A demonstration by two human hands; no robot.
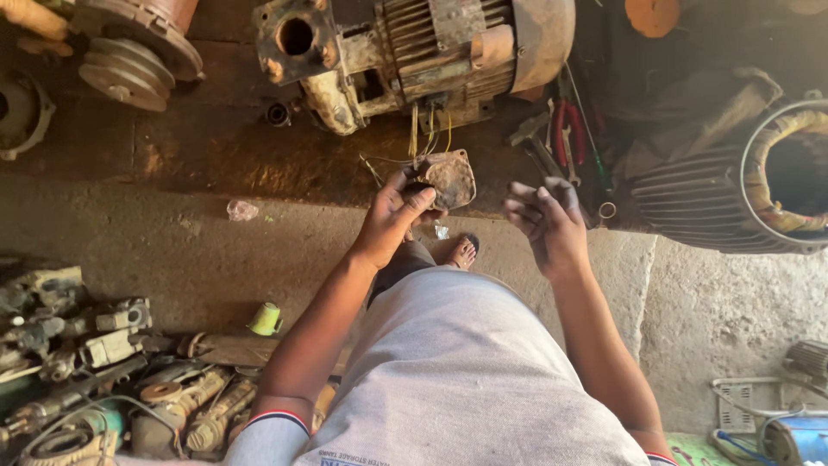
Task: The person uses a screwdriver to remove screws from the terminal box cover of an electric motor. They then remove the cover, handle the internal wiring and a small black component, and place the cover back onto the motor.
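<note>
A large rusty electric motor [431,52] lies on the dark floor [216,147] ahead, wires hanging from its underside. A ribbed motor housing [733,190] sits at the right. The left hand [392,216] grips a small rusty cover plate [448,179] just below the motor's wires. The right hand [543,220] hangs empty beside it, fingers loosely curled, near red-handled pliers [567,129]

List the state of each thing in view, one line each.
left hand: closed on the rusty cover plate
rusty cover plate: held up, off the motor
right hand: empty, fingers curled
electric motor: lying on the ledge, wires hanging out
stator housing: on its side, open end showing windings
red-handled pliers: lying on the ledge
pulley: loose, lying on the ledge
</note>
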